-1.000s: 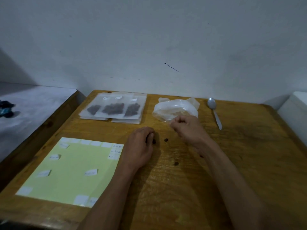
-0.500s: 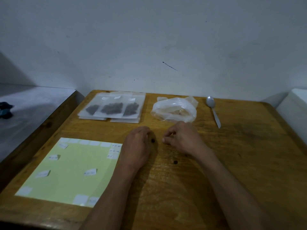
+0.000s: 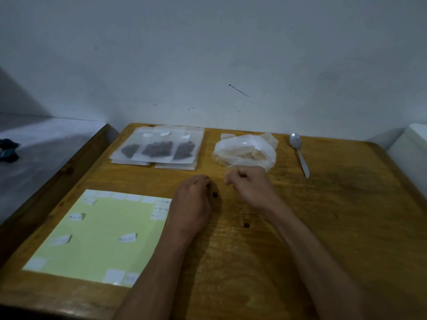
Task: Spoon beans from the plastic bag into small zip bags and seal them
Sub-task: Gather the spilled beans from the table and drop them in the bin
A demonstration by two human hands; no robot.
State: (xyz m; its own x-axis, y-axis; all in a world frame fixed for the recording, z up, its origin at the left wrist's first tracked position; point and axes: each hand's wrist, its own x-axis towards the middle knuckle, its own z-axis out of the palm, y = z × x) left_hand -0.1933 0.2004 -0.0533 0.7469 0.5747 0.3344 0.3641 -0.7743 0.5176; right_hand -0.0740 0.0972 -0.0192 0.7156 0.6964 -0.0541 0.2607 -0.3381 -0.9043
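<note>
Plastic bag (image 3: 245, 152) at table (image 3: 346, 215) rear, looks nearly empty. 3 filled zip bags (image 3: 159, 148) left of it. Spoon (image 3: 299, 153) idle at right. Left hand (image 3: 193, 202) curled knuckles-up, contents not visible. Right hand (image 3: 249, 188) curled, pinch unclear. 2 stray beans (image 3: 215, 194) between hands. Risk: beans roll off if nudged.

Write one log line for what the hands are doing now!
left hand: fingers curled, on table | right hand: fingers curled | loose beans: on table | spoon: untouched
</note>
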